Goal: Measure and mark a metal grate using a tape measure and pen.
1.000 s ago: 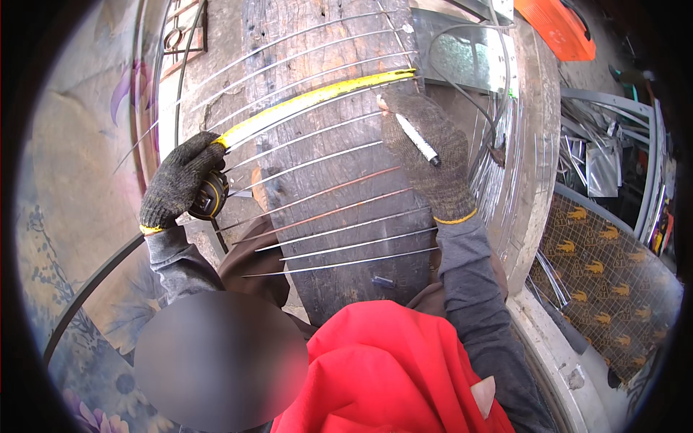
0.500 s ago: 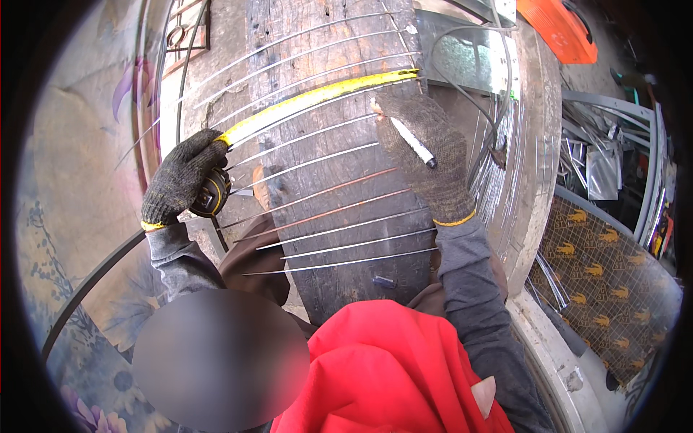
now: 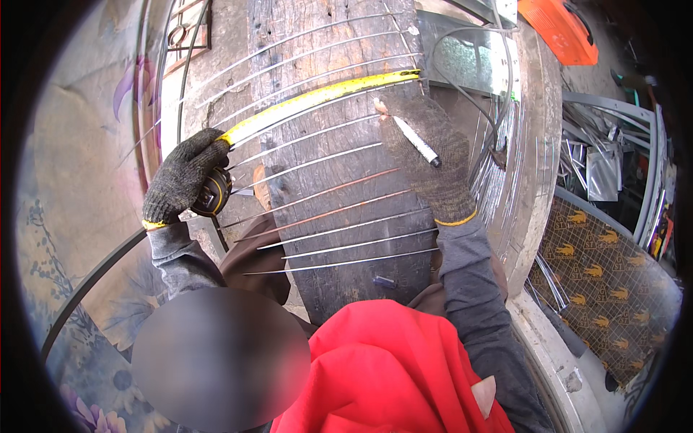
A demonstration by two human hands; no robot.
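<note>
My gloved left hand [image 3: 180,177] is closed round a black and yellow tape measure [image 3: 214,195] at the left side of a dark wooden plank [image 3: 354,299]. Its yellow blade [image 3: 317,94] is stretched rightward across the plank, along one of several thin metal rods [image 3: 310,139] lying crosswise there. At the plank's right edge, just below the blade's far end, my gloved right hand [image 3: 444,155] grips a white marker [image 3: 414,138]. The marker's black end points toward me; its other end lies by my bare fingertips. Two rods look reddish.
A small dark-blue cap-like piece [image 3: 384,281] rests on the plank's near part. Right of it stand a concrete ledge [image 3: 533,166], a bundle of thin rods [image 3: 499,173] and scrap metal [image 3: 603,169]. An orange case [image 3: 556,32] is at the far right. A cable [image 3: 494,108] loops behind my right hand.
My right hand has shifted very slightly to the right with the marker. The left hand and the stretched tape stay nearly in place.
</note>
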